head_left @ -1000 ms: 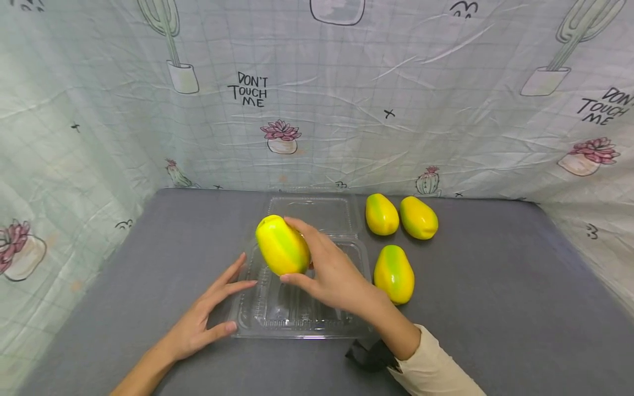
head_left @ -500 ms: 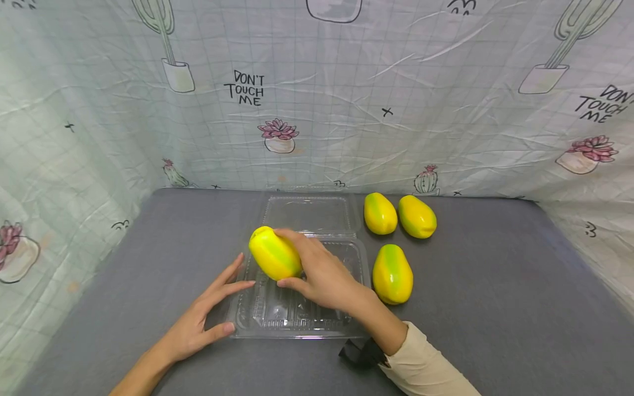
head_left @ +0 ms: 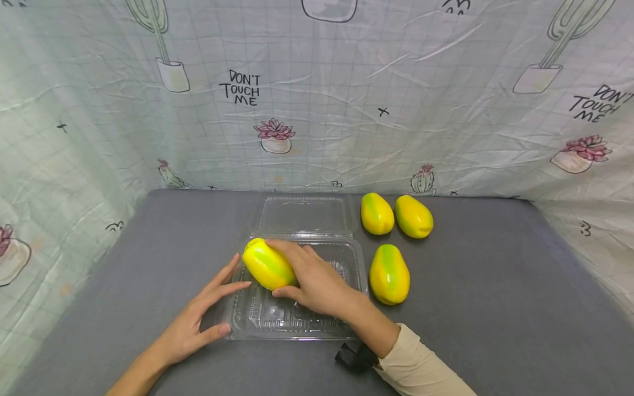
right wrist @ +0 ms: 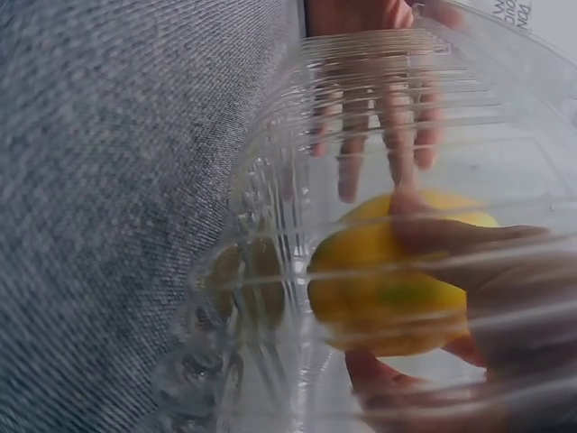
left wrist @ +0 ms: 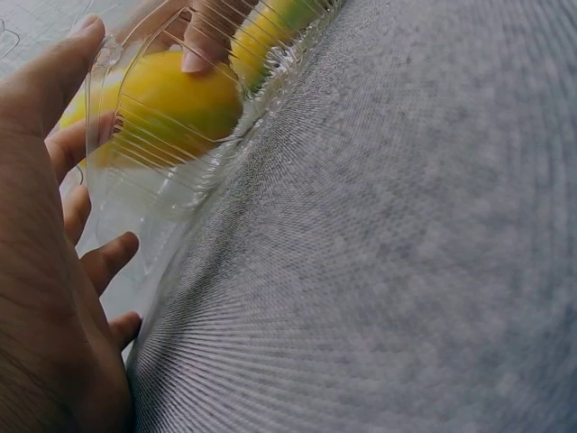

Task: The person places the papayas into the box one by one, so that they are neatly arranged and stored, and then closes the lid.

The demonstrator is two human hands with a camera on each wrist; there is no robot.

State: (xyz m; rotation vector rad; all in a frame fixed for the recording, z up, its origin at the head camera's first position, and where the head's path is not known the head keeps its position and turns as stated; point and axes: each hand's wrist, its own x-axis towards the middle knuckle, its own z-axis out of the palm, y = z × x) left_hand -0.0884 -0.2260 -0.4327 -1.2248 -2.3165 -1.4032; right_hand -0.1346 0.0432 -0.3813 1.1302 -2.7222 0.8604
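Head view: even, diffuse, moderately bright light; outlines largely sharp. Pale highlights marked the glossy yellow-and-green oval fruits; glints followed the clear rectangular plastic container. Faint, soft shadows lay on the matte grey cloth-topped table, its side edges splayed toward the near edge by wide-angle stretch. Left wrist view: dimmer; bare left hand shaded, cloth weave partly soft. Right wrist view: streaked, blurred plastic, hazing the bare right hand.
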